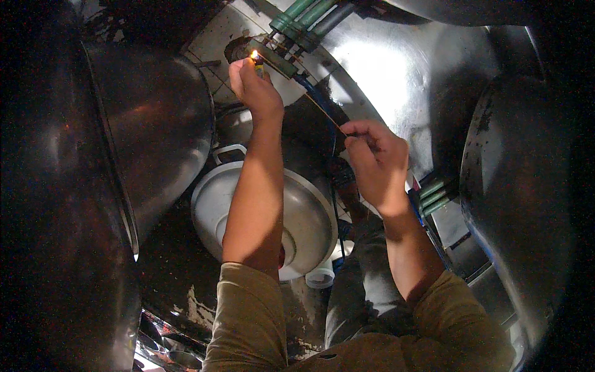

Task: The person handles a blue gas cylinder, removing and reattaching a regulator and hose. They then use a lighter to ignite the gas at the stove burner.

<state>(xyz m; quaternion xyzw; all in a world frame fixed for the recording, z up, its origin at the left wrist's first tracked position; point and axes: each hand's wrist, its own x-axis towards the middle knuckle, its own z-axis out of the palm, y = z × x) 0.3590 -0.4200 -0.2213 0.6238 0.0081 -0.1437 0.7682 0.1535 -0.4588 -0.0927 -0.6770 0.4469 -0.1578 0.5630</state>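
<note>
My left hand point(258, 93) is closed around a small lighter point(259, 64), whose flame point(254, 54) is burning at the top. Between the thumb and fingers of my right hand point(379, 158), a long thin stick point(323, 111) is pinched. It slants up and left toward the lighter. Whether its far end touches the flame I cannot tell. Just beyond the lighter is a dark metal block point(273, 59) with green pipes point(300, 22) joined to it. A blue hose or tube point(315, 92) runs from near the block, close to the stick.
Below my left forearm stands a round metal pot with a lid point(310, 211) and a loop handle point(229, 151). Large curved metal vessels rise at the left point(149, 118) and right point(514, 186). More green pipes point(434, 197) lie beside my right wrist. A small white tub point(320, 278) sits near my legs.
</note>
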